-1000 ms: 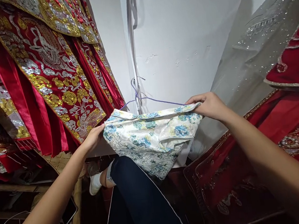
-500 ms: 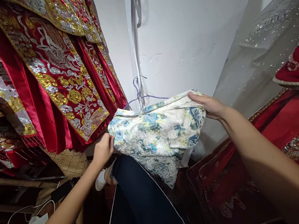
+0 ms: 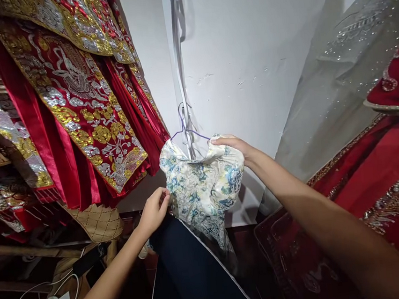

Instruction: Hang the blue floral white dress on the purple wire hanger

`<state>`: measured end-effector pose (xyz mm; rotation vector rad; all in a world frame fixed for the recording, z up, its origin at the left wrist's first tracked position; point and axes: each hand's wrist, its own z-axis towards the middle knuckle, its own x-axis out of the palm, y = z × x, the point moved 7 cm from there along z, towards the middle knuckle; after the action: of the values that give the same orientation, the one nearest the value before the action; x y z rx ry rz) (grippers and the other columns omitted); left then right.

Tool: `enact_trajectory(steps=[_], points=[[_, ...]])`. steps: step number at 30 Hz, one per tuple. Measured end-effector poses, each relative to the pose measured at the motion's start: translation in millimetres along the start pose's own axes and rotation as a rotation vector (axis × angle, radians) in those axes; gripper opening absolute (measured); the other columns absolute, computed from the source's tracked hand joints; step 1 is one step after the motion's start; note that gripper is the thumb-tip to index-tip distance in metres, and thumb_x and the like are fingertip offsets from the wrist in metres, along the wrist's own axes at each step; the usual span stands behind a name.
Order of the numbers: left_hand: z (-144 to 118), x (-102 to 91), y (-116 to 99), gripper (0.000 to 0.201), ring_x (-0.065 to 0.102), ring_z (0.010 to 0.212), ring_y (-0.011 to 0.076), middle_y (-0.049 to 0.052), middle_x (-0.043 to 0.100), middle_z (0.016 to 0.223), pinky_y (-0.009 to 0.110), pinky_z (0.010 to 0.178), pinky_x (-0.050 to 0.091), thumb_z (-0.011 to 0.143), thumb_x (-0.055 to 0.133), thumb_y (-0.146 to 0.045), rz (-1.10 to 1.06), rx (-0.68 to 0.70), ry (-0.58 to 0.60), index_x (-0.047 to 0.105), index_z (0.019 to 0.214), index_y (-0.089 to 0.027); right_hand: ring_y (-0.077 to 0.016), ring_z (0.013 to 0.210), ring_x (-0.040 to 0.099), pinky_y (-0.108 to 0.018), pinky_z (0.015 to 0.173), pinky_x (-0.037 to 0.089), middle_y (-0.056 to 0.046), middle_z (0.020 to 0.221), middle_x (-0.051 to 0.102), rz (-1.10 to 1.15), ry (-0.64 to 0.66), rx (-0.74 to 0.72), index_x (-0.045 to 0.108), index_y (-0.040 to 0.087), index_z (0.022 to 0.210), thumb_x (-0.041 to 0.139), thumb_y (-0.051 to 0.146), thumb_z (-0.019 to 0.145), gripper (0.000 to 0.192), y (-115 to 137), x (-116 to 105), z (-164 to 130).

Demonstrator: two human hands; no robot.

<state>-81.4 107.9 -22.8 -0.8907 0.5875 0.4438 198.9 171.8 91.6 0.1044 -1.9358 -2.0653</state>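
Right hand (image 3: pixel 232 145) pinches top edge of floral brocade garment (image 3: pixel 203 189), bunched on purple wire hanger (image 3: pixel 185 131) against white wall (image 3: pixel 247 60); left hand (image 3: pixel 154 210) at garment's lower left edge, fingers curled, grip unclear; red embroidered robes (image 3: pixel 76 114) hang left; dark trousers (image 3: pixel 186 273) below

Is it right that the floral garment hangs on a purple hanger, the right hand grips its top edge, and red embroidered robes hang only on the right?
Not quite. The head view shows red embroidered robes on the left as well. The rest holds: floral garment, purple hanger, right hand at its top edge.
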Motion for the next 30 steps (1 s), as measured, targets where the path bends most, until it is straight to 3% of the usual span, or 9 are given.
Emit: enact_trajectory(steps=[4,9,11,14,18,21,23,27,30], points=[[-3,-6.3,-6,0.017,0.062,0.093,0.0179,0.005,0.063,0.103,0.030,0.082,0.047,0.099,0.047,-0.032,-0.100,-0.019,-0.024,0.056,0.107,-0.021,-0.0137,0.053,0.056,-0.025,0.052,0.041,0.000,0.056,0.061,-0.079,-0.063,-0.169,0.062,0.015,0.062,0.079,0.027,0.060,0.021,24,18,22],[7,-31.5,-17,0.030,0.061,0.103,0.0188,0.009,0.061,0.122,0.033,0.089,0.048,0.096,0.053,-0.040,-0.254,-0.083,-0.174,0.052,0.121,-0.023,-0.0101,0.050,0.044,-0.024,0.049,0.032,0.004,0.052,0.050,-0.270,0.088,-0.210,0.055,0.017,0.058,0.072,0.033,0.067,0.025,25,76,31],[12,-40.5,-19,0.042,0.062,0.104,0.0198,0.012,0.056,0.133,0.034,0.086,0.050,0.096,0.050,-0.048,-0.409,-0.163,-0.230,0.045,0.131,-0.025,-0.0093,0.049,0.040,-0.024,0.049,0.028,0.005,0.052,0.046,-0.437,0.177,-0.244,0.052,0.018,0.058,0.068,0.037,0.074,0.030,13,100,14],[16,-35.8,-29,0.054,0.064,0.106,0.0221,0.015,0.053,0.139,0.035,0.080,0.053,0.094,0.047,-0.059,-0.703,-0.306,-0.153,0.041,0.135,-0.025,-0.0092,0.051,0.036,-0.024,0.050,0.026,0.005,0.054,0.041,-0.613,0.342,-0.291,0.046,0.018,0.060,0.056,0.042,0.088,0.038,-13,133,-30],[16,-26.0,-62,0.043,0.066,0.095,0.0193,0.010,0.068,0.109,0.028,0.080,0.050,0.080,0.072,-0.047,-0.779,-0.347,-0.039,0.056,0.107,-0.017,-0.0105,0.054,0.037,-0.026,0.054,0.025,0.003,0.060,0.043,-0.902,0.520,-0.392,0.049,0.018,0.071,0.042,0.042,0.099,0.038,-42,161,-83],[15,-25.8,-79,0.032,0.057,0.066,0.0113,-0.001,0.062,0.074,0.021,0.062,0.044,0.079,0.074,-0.042,-0.714,-0.320,-0.010,0.056,0.087,-0.016,-0.0130,0.051,0.035,-0.029,0.056,0.021,0.002,0.056,0.046,-1.208,0.371,-0.545,0.063,0.018,0.087,0.041,0.043,0.101,0.037,-49,154,-87],[14,-29.0,-85,0.029,0.049,0.056,0.0092,-0.003,0.056,0.068,0.020,0.054,0.037,0.083,0.069,-0.042,-0.619,-0.292,0.013,0.057,0.089,-0.016,-0.0146,0.050,0.038,-0.030,0.057,0.020,0.000,0.055,0.051,-1.289,0.216,-0.608,0.067,0.018,0.090,0.040,0.045,0.101,0.040,-51,142,-76],[11,-45.5,-99,0.027,0.055,0.067,0.0143,0.001,0.062,0.078,0.024,0.061,0.042,0.091,0.057,-0.043,-0.279,-0.206,0.066,0.061,0.092,-0.017,-0.0147,0.055,0.049,-0.029,0.057,0.025,-0.001,0.059,0.058,-1.221,0.029,-0.679,0.065,0.019,0.072,0.046,0.049,0.099,0.044,-56,117,-48],[4,-62.7,-110,0.025,0.060,0.077,0.0184,0.002,0.066,0.084,0.027,0.070,0.045,0.095,0.050,-0.041,0.041,-0.137,0.121,0.061,0.088,-0.019,-0.0147,0.065,0.057,-0.026,0.062,0.037,-0.001,0.073,0.065,-1.007,-0.011,-0.664,0.067,0.022,0.082,0.051,0.044,0.097,0.031,-57,92,-30]])
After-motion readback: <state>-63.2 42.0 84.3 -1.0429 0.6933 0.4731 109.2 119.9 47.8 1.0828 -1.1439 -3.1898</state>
